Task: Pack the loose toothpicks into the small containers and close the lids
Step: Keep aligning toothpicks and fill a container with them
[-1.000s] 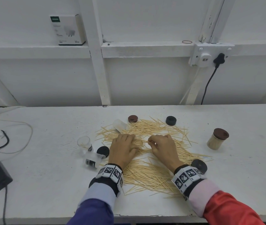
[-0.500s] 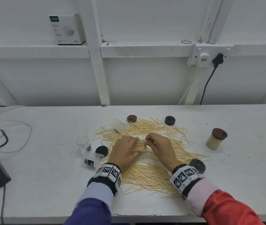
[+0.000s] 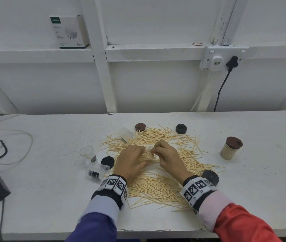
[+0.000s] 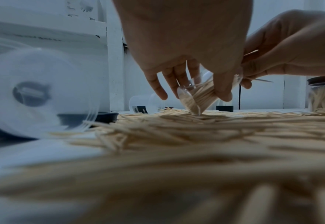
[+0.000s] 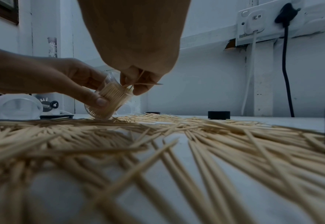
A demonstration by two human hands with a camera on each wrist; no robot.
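The right hand's fingertips [image 5: 138,89] pinch a few toothpicks at the mouth of a small clear jar [image 5: 109,100], one stick jutting sideways past the thumb. The left hand [image 3: 130,161] wraps thumb and fingers around that jar, which is tilted with its base corner touching the heap and its mouth turned toward the right hand [image 3: 168,158]. The jar looks packed nearly full.

A second ago the two hands lay flat and apart on the pile, gathering; half a second ago they were closing together. Now the jar is lifted off the surface and the right fingers are right at its opening. I judge that gathering has given way to feeding, and that this jar is close to needing its lid.

Around the hands, the loose toothpicks [image 3: 156,187] cover much of the white table [image 3: 42,198], so most of the work remains. One jar with a brown lid [image 3: 230,148] stands filled and closed to the right. An upright empty jar [image 3: 87,152] and one lying on its side [image 3: 96,172] wait to the left, with another tipped jar [image 3: 125,134] at the far edge of the pile. Loose lids sit about: a black lid [image 3: 107,161] beside the left wrist, a second black lid [image 3: 210,177] by the right wrist, a third black lid [image 3: 181,128] and a brown one [image 3: 140,126] at the back.
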